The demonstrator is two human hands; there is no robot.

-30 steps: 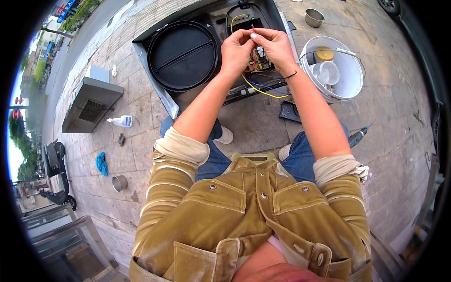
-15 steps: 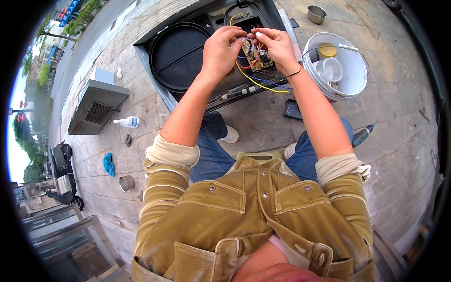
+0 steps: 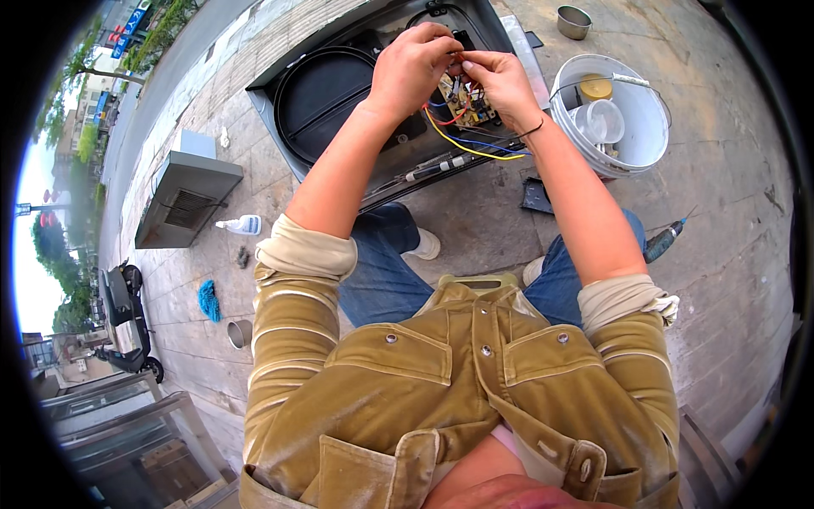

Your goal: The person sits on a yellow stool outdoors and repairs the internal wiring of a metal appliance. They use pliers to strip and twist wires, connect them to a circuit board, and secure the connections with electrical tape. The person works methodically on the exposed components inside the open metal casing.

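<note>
My left hand [image 3: 410, 71] and my right hand [image 3: 502, 85] meet over an open black-and-grey metal appliance housing [image 3: 264, 95]. Both are closed, fingertips pinched together on a thin reddish wire, partly hidden by the fingers. Just below them sits a circuit board [image 3: 475, 109] with many small parts. Red, blue and yellow wires [image 3: 482, 150] run from it toward the housing's near edge. To the left of my left hand is a round black opening [image 3: 326, 106] with a bar across it.
Right of the housing stands a white bucket [image 3: 653, 140] holding containers; a metal cup [image 3: 574, 23] lies beyond. A cordless drill [image 3: 663, 242] and a black part [image 3: 536, 195] rest on the paving. At left are a grey hood-like unit [image 3: 186, 204], a white bottle [image 3: 241, 225] and a blue cloth [image 3: 209, 300].
My left hand has moved slightly up and right, its fingers now closer against my right fingertips. The view has shifted a little, so the surroundings appear moved to the right.
</note>
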